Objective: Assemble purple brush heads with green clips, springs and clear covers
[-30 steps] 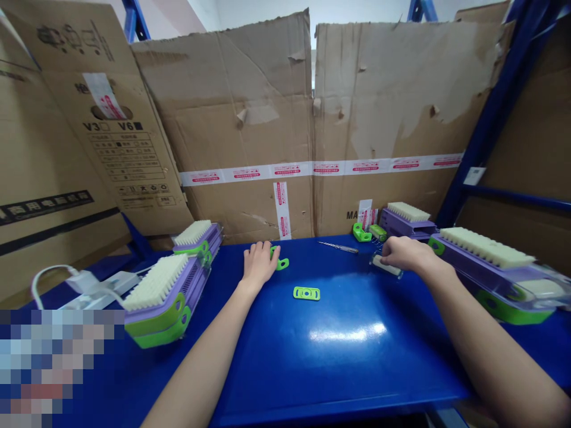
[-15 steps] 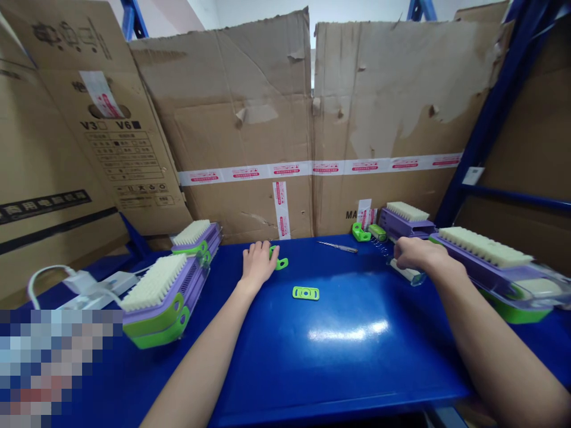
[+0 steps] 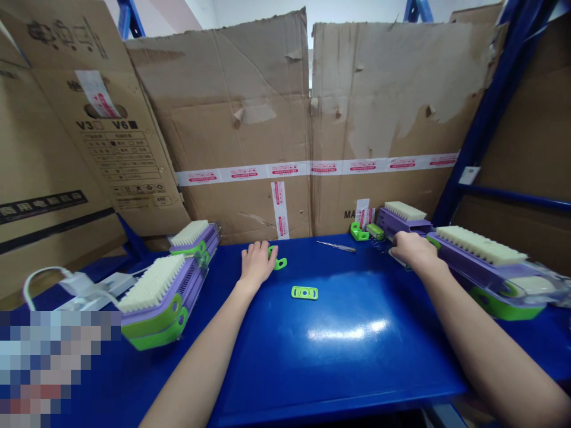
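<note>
I had left hand (image 3: 257, 263) resting on green bracket (image 3: 276, 266), grip hidden; right hand (image 3: 414, 248) gripped pale part (image 3: 397, 257) near springs (image 3: 379, 245). Step judged as placing; next move seemingly called for steady release

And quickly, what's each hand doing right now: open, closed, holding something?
Left hand: palm down over a green piece; whether it grips cannot be told.
Right hand: fingers curled at a pale part; its grip is hidden.
</note>
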`<state>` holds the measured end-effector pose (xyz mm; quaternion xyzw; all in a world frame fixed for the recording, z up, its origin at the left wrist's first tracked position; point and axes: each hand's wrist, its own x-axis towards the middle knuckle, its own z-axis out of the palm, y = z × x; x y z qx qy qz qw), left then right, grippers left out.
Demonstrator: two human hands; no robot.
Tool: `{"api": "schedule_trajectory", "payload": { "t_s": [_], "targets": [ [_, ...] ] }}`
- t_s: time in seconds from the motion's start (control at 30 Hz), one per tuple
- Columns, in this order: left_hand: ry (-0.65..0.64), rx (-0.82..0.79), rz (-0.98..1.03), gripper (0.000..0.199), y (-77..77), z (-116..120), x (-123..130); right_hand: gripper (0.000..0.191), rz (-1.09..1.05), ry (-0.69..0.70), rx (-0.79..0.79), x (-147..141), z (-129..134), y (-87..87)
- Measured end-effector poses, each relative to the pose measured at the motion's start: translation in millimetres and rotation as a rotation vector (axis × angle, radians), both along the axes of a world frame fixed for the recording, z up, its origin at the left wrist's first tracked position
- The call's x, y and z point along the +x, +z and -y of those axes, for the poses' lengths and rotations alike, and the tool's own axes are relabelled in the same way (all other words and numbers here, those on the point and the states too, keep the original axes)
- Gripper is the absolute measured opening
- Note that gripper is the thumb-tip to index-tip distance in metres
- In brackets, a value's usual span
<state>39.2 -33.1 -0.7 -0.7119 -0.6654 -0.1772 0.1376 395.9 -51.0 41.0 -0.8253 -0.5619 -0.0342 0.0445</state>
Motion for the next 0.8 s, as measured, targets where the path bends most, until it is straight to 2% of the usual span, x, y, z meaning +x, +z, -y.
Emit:
{"api": "schedule_trajectory", "payload": {
  "t_s": [0.13, 0.3, 0.57, 0.8],
  "targets": [
    [0.002, 0.002, 0.003, 0.042, -0.3, -0.6, 0.0, 0.034, 0.018, -0.009, 0.054, -1.1, 3.1, 3.6],
    [0.007, 0.0, -0.005, 0.042, 0.0, -0.3, 0.3, 0.033, 0.024, 0.002, -0.027, 1.4, 5.7, 6.4],
    [0.005, -0.001, -0.006, 0.041, 1.1, 1.0, 0.9, 0.031, 0.001, 0.02, 0.003, 10.9, -5.7, -6.1],
    [0.0, -0.006, 0.007, 0.041, 0.3, 0.2, 0.7, 0.028, -0.036, 0.105, 0.081, 19.9, -19.2, -19.9]
  ]
}}
